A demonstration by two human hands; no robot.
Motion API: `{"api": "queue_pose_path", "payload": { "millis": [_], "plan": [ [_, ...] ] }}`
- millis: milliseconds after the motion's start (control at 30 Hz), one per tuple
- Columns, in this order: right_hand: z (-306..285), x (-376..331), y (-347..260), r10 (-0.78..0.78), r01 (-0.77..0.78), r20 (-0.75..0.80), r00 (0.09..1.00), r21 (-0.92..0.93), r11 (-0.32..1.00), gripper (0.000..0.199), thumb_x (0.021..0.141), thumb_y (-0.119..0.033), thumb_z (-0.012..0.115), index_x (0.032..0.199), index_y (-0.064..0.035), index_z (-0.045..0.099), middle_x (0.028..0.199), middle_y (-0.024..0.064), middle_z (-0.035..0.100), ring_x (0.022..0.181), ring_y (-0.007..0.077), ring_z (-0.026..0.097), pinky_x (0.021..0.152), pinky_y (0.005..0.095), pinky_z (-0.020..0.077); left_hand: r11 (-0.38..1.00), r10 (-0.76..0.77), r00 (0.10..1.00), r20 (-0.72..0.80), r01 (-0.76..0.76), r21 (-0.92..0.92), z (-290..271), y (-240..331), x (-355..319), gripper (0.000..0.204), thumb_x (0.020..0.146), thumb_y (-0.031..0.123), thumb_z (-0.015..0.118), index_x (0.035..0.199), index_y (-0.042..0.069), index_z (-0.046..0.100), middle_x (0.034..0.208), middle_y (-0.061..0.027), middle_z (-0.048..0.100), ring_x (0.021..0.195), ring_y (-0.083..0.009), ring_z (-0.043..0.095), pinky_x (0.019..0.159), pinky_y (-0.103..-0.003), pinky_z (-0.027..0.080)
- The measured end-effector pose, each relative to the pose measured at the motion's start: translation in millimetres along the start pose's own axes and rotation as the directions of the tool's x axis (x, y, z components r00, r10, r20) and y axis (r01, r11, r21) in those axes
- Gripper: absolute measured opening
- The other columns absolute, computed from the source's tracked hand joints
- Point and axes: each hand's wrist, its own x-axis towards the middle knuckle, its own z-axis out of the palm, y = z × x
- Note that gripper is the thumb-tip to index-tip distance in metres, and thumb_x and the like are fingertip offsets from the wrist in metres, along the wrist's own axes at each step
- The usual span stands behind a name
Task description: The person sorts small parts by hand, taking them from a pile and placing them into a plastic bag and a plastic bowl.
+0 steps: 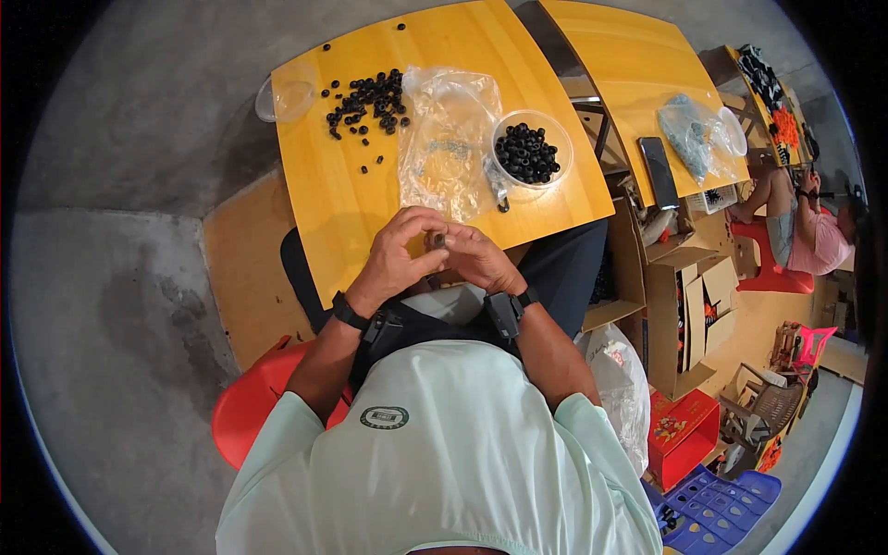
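At the near edge of the yellow table (319,199), my left hand (398,259) and my right hand (481,259) meet fingertip to fingertip. Between them is a small dark piece (437,240), pinched by both hands; its exact kind is too small to make out. Just beyond lies a crumpled clear plastic bag (444,116). To its right stands a round clear tub (566,139) holding many small black bead-like pieces (527,155). More loose black pieces (375,100) are scattered left of the bag, and one small black piece (503,204) rests below the tub.
A clear round lid (289,100) overhangs the table's left edge. On a second yellow table (629,46) lie a phone (658,173) and a bag of grey-blue stuff (686,129). Cardboard boxes (661,314) stand at right; a person (814,236) sits farther off.
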Motion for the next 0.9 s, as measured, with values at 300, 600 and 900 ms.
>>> {"api": "queue_pose_path", "payload": {
  "millis": [300, 600, 900],
  "plan": [
    [-1.7, -0.4, 0.7, 0.049, -0.049, 0.006, 0.999, 0.026, 0.998, 0.028, 0.098, -0.031, 0.062, 0.109, -0.0051, 0.063, 0.093, 0.0001, 0.063, 0.080, 0.0108, 0.060, 0.071, 0.0259, 0.0493, 1.000, -0.004, 1.000, -0.015, 0.004, 0.005, 5.8, -6.9, -2.2, 0.022, 0.077, 0.005, 0.073, 0.097, 0.001, 0.068, 0.105, -0.0116, 0.065, 0.101, -0.0269, 0.064, 0.088, -0.035, 0.051],
    [-12.4, 14.3, -33.8, -0.075, 0.082, -0.088, 0.993, 0.079, 0.994, 0.021, 0.100, -0.030, 0.058, 0.098, -0.0089, 0.057, 0.085, -0.0003, 0.052, 0.077, 0.0123, 0.050, 0.068, 0.0265, 0.0438, 0.976, -0.184, 0.975, -0.125, 0.196, 0.099, -8.5, -43.5, 59.7, 0.017, 0.084, 0.012, 0.070, 0.097, 0.001, 0.069, 0.088, -0.0113, 0.069, 0.074, -0.0217, 0.066, 0.069, -0.031, 0.052],
    [-27.0, 16.4, -27.7, -0.078, 0.067, 0.023, 0.997, 0.317, 0.946, 0.024, 0.101, -0.030, 0.053, 0.097, -0.0071, 0.054, 0.088, 0.0035, 0.050, 0.084, 0.0168, 0.049, 0.075, 0.0304, 0.0427, 0.856, -0.162, 0.974, -0.160, 0.219, 0.469, -6.0, -65.2, 103.2, 0.015, 0.082, 0.017, 0.068, 0.089, 0.004, 0.072, 0.078, -0.0164, 0.068, 0.074, -0.0319, 0.069, 0.065, -0.038, 0.053]
  ]
}}
